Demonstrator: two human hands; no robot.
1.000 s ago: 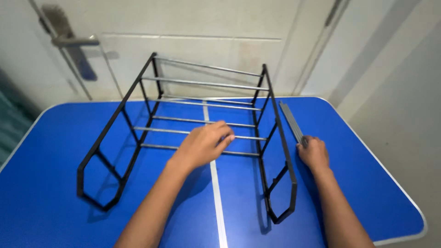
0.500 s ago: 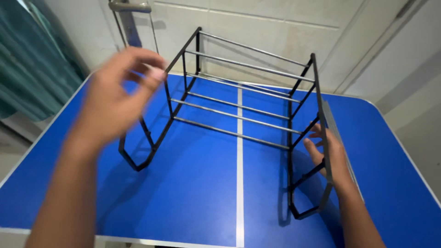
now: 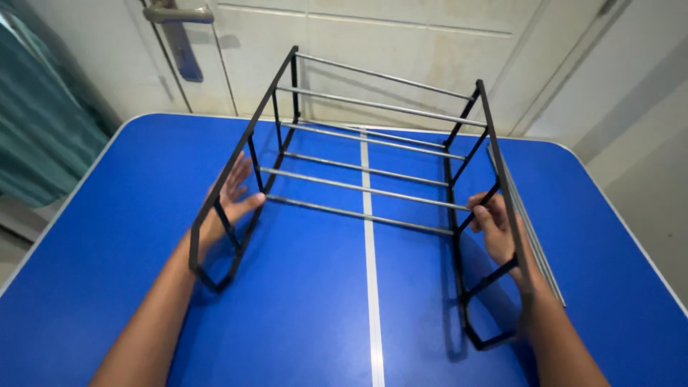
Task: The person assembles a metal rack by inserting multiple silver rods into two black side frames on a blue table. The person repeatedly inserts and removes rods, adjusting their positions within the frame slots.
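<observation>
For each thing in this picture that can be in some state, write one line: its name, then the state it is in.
Metal rack: lying on its side on the table, side frames upright, rails joined across.
Left hand: open, palm against the left side frame.
Right hand: fingers curled around the right side frame.
Loose rods: lying flat on the table beside the rack.
Door: closed.
Blue table: unfolded, flat.

Blue table (image 3: 107,287), white centre stripe (image 3: 373,308); pale door behind, metal handle (image 3: 178,14); teal fabric, perhaps curtain (image 3: 36,136), at left.
</observation>
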